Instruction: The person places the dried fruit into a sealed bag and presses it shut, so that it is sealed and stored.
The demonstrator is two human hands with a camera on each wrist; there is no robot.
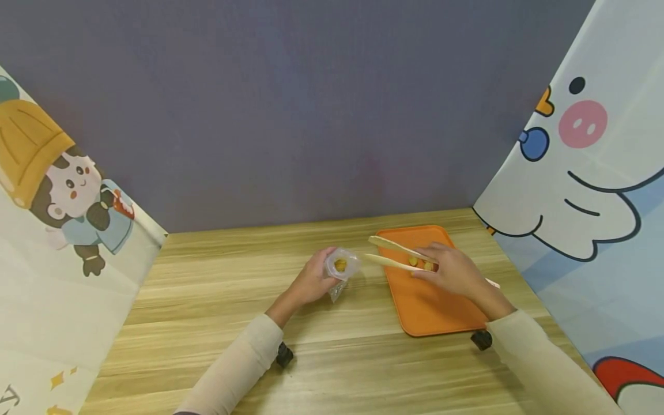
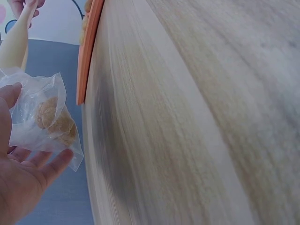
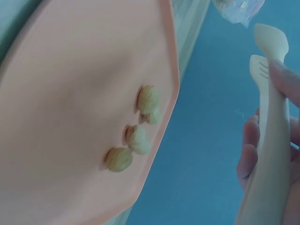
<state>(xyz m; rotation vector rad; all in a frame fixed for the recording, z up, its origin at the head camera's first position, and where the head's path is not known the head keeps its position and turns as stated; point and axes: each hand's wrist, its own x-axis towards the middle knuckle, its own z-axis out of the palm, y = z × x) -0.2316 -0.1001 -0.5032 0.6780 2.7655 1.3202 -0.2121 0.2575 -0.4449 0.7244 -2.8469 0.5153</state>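
Observation:
My left hand (image 1: pixel 311 279) holds up a clear plastic bag (image 1: pixel 350 264) with its mouth spread. Inside it, in the left wrist view, sit round golden-brown pieces (image 2: pixel 46 112) with a wrinkled surface. My right hand (image 1: pixel 456 270) grips pale cream tongs (image 1: pixel 391 263), one arm of which has a slotted end in the right wrist view. The tongs' tips stand apart, pointing left at the bag's mouth, and nothing shows between them. Below the tongs is an orange tray (image 1: pixel 436 314). Several similar round pieces (image 3: pixel 118 159) lie near one edge of it.
The tray lies on the right side of a wood-grain table (image 1: pixel 218 271). A grey wall (image 1: pixel 311 115) rises behind it. Printed cartoon panels stand at the left (image 1: pixel 31 300) and right (image 1: pixel 576 219). A small pale item (image 1: pixel 494 283) shows beside my right wrist.

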